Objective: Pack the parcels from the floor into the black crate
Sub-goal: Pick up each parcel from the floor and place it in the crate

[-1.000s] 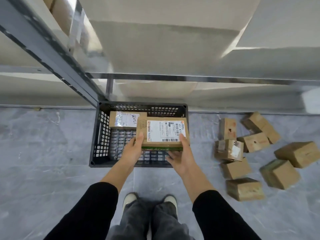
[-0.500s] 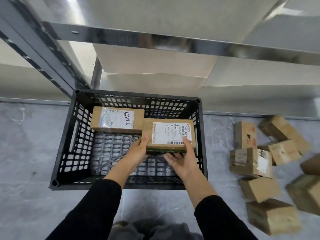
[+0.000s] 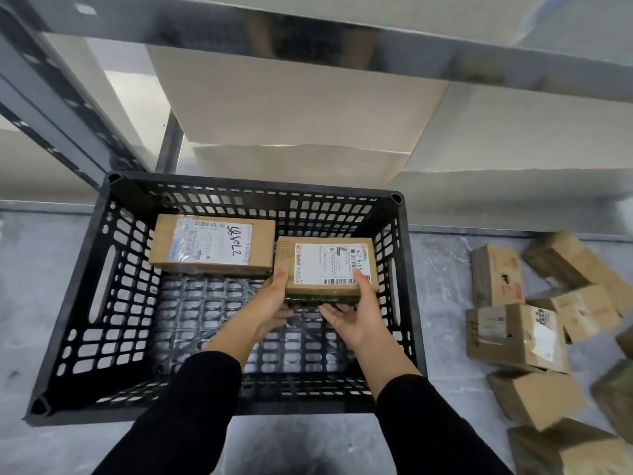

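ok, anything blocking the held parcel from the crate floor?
Nothing visible. The left hand and right hand hold the parcel inside the black crate, right of the packed parcel; bare mesh shows by its near edge.

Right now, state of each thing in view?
black crate: upright on floor, two parcels inside.
handwritten parcel: flat, far left of crate, label up.
held parcel: inside crate, far right, label up; set down or not, cannot tell.
left hand: grips held parcel.
right hand: grips held parcel.
floor parcels: loose heap right of crate.

Black lattice crate (image 3: 85, 282), brown white-labelled parcels (image 3: 212, 243)
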